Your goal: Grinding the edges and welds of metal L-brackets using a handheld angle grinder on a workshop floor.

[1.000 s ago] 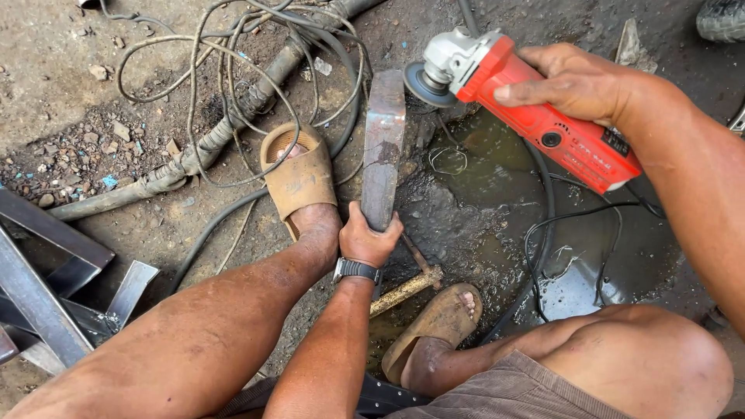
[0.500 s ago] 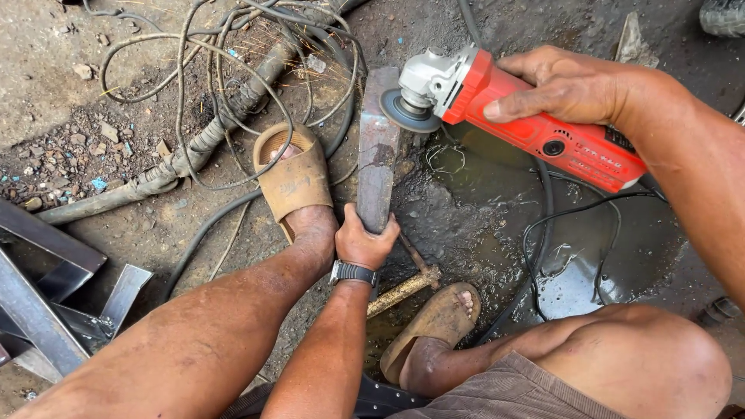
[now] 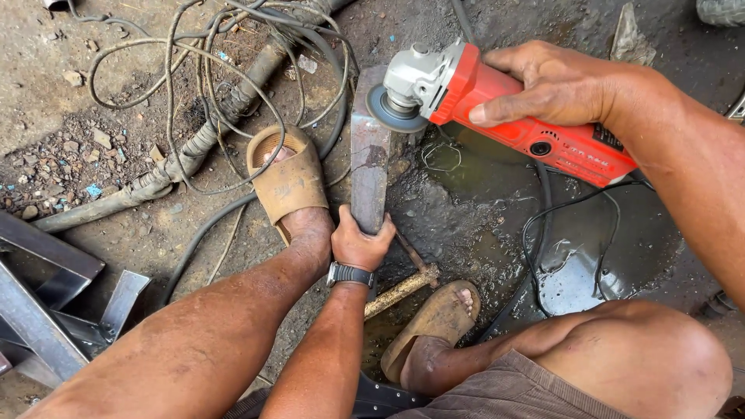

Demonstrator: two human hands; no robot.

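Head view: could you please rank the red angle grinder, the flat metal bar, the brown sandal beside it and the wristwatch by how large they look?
1. Red angle grinder, though it is held nearer the camera, which may flatter it.
2. Flat metal bar, gripped at its near end by the left hand.
3. Brown sandal.
4. Wristwatch.

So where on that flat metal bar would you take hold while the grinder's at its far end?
Probably the near end of the flat metal bar, wrapped from below as the left hand does now. The bar lies lengthwise away from the person, and the disc of the red angle grinder, held by the right hand, sits at the far end, so the near end keeps fingers farthest from it.
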